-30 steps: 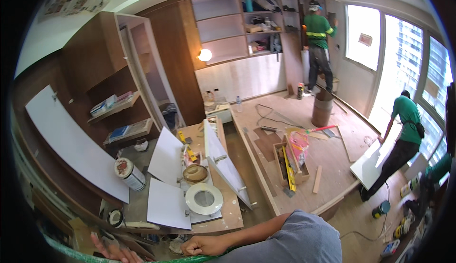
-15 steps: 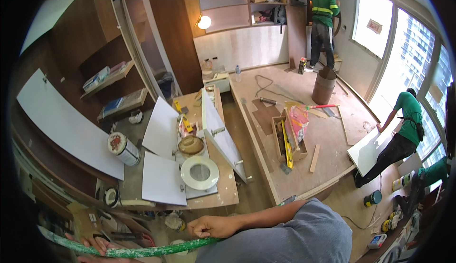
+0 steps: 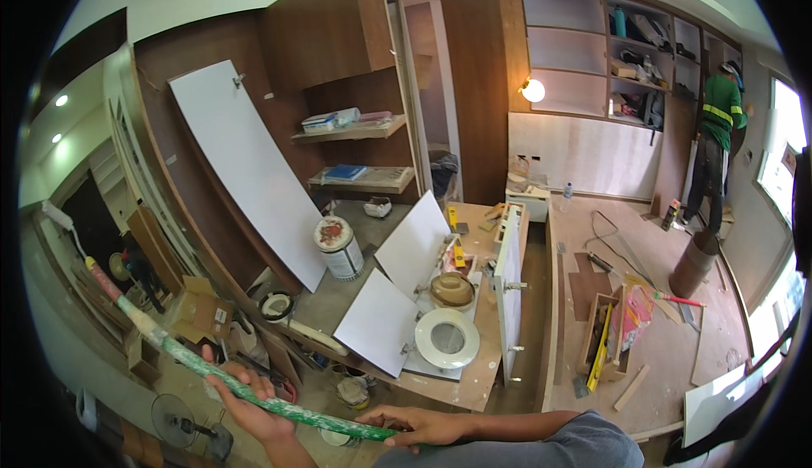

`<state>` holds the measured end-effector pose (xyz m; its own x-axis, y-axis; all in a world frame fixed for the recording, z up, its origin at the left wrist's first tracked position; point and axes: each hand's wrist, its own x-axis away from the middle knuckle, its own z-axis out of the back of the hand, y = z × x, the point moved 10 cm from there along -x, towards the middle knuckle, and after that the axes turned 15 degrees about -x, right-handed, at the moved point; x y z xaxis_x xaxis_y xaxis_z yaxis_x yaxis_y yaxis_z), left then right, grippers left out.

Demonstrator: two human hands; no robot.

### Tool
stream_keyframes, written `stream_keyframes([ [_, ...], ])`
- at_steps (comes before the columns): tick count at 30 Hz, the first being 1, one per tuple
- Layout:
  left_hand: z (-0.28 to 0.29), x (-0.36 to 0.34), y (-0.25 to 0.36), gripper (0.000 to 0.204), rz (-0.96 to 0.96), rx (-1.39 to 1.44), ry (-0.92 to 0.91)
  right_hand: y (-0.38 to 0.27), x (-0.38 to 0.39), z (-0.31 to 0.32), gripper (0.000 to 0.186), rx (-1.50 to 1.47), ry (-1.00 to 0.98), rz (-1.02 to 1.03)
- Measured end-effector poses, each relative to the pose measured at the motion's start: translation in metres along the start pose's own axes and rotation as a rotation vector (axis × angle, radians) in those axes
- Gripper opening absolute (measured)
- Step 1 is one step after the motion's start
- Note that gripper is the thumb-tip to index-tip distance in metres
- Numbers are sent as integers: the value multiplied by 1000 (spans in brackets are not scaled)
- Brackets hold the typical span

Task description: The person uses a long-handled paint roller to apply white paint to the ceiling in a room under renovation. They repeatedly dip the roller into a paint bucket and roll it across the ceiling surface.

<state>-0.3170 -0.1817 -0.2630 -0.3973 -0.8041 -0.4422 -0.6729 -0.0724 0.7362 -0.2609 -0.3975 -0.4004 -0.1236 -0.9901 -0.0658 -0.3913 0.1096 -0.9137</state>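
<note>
A long-handled paint roller [image 3: 190,362] slants across the lower left, its green pole splashed with white paint. The white roller head [image 3: 57,214] is raised at the far left, near a wall and a doorway. My left hand [image 3: 254,405] cradles the middle of the pole from below, fingers curled around it. Farther down, near the pole's lower end, my right hand [image 3: 414,426] wraps over it. Part of that lower end is hidden by my right hand and arm.
A workbench [image 3: 461,392] ahead carries white panels, a paint can [image 3: 338,248], a hat [image 3: 452,290] and a white ring [image 3: 447,339]. A fan [image 3: 182,421] stands at lower left. A toolbox [image 3: 600,337] sits on the wooden platform [image 3: 584,240]. A person in green [image 3: 719,113] stands at back right.
My view has swung left, shifting the room rightward. The roller head has come into view, and the pole now slants upward to the left. Both hands remain on the pole.
</note>
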Motion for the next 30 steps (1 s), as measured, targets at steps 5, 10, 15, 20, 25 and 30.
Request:
stream_keyframes([
  [5, 4, 12, -11, 50, 128, -598, -299, -9, -10, -1, 63, 58, -2, -37],
  [10, 28, 27, 4, 37, 261, -952, -593, -1, -3, 5, 55, 71, 101, -70],
  [15, -24, 51, 97, 41, -206, -620, -570, 7, 2, 7, 54, 219, 196, -30],
  [20, -74, 84, 194, 47, -695, -326, -744, 28, -5, 8, 52, 337, 237, 10],
  [25, -117, 117, 198, 45, -663, -222, -1044, 58, 9, 4, 53, 309, 293, -129],
  [30, -121, 122, 195, 44, -669, -184, -1059, 66, -1, -3, 56, 362, 241, -109],
])
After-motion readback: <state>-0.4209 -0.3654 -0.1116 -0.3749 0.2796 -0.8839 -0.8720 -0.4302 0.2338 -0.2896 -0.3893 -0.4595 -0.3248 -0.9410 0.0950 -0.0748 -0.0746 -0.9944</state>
